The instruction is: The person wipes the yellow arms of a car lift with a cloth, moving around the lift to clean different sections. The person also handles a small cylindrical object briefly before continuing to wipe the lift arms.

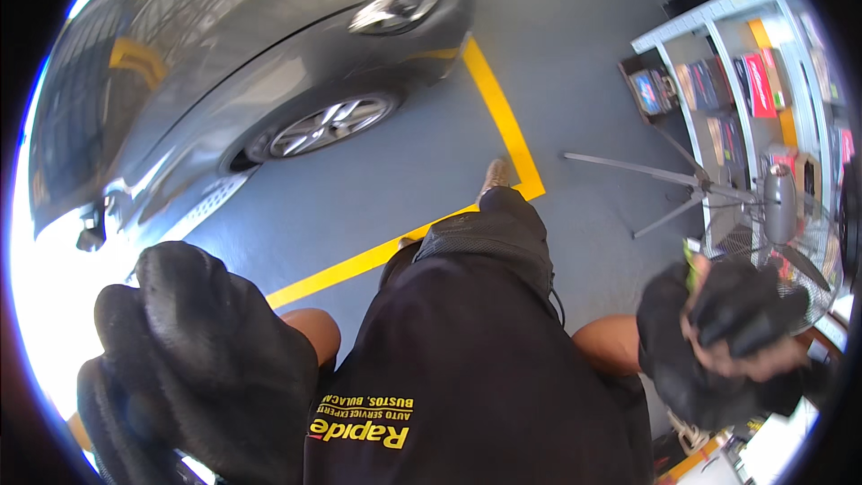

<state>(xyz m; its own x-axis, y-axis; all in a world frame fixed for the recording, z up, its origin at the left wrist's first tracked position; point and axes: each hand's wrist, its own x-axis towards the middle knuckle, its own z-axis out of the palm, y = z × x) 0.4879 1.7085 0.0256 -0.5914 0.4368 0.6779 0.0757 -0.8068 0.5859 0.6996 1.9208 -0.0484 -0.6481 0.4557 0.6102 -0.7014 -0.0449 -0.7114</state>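
Both my hands wear black gloves. My left hand (193,341) is raised large at the lower left, close to the camera, with its fingers bent in. Its inner side is hidden, so anything inside it does not show. At the lower right, my right hand (732,328) is closed and somewhat blurred. A small green-and-yellow thing (690,251) sticks up from its grip. Tan patches show between the black fingers, too smeared to identify. This hand appears in front of the lower part of a stand fan (779,204).
A dark grey car (269,27) stands ahead on the left, its front wheel (332,126) facing me. Yellow lines (503,112) mark the grey floor. Along the right, a shelf rack (732,72) holds boxes, with the fan's spread legs (628,166) before it. My shoe (494,177) touches the line's corner.
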